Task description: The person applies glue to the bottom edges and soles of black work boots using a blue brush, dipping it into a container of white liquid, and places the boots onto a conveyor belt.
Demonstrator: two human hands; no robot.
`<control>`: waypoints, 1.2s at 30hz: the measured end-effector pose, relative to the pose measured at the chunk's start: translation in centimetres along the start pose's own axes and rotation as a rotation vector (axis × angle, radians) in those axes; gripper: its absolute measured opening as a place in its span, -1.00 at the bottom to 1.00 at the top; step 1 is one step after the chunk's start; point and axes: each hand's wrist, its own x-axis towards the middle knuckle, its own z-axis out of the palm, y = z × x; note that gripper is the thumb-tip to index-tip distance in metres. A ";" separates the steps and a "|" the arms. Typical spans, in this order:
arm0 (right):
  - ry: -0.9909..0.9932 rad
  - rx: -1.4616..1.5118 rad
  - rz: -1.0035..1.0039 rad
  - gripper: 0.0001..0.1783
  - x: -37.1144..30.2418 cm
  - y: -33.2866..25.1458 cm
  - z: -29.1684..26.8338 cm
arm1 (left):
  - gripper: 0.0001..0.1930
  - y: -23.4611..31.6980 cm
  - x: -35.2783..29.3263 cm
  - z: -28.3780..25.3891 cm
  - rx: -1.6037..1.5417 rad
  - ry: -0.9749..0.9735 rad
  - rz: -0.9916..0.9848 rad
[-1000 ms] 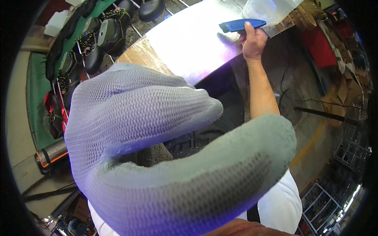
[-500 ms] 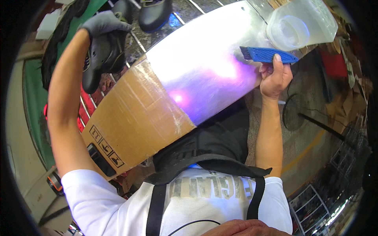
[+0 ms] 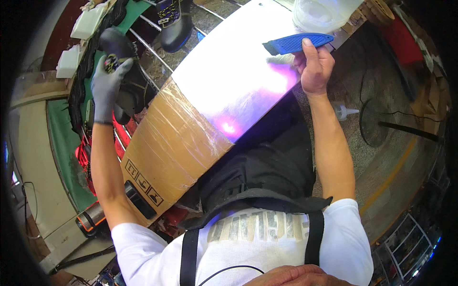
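Note:
My left hand (image 3: 106, 88) wears a grey knit glove and is stretched out to the upper left, fingers closed on a black shoe (image 3: 114, 44) that sits on a wire rack (image 3: 149, 59). My right hand (image 3: 315, 66) is bare and grips a flat blue shoe sole (image 3: 298, 43), holding it just above the far end of a cardboard work board (image 3: 174, 148). The board is wrapped in shiny tape and glares white and purple in the middle. My dark apron hangs below the board.
Another black shoe (image 3: 174, 24) stands on the rack near the board's far edge. A clear plastic tub (image 3: 324, 14) sits beyond the sole. A small white nozzle bottle (image 3: 344, 112) and a black round stand with cable (image 3: 377, 124) lie on the floor at right. White boxes (image 3: 86, 24) sit at upper left.
My gloved left hand has moved from right in front of the camera out to the rack and closed on the black shoe. My right hand keeps hold of the blue sole.

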 end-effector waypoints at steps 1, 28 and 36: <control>-0.007 -0.013 -0.003 -0.68 0.1 0.1 -0.6 | -0.05 2.4 -2.4 -0.6 -0.121 0.035 -0.037; -0.258 -1.132 -0.263 -0.72 10.7 -11.9 -5.0 | -0.26 19.0 -6.9 4.6 -0.545 0.141 0.960; -0.454 -1.430 -0.281 -0.69 12.6 -10.2 -4.3 | -0.24 19.3 -10.9 -0.5 -0.196 -0.284 0.903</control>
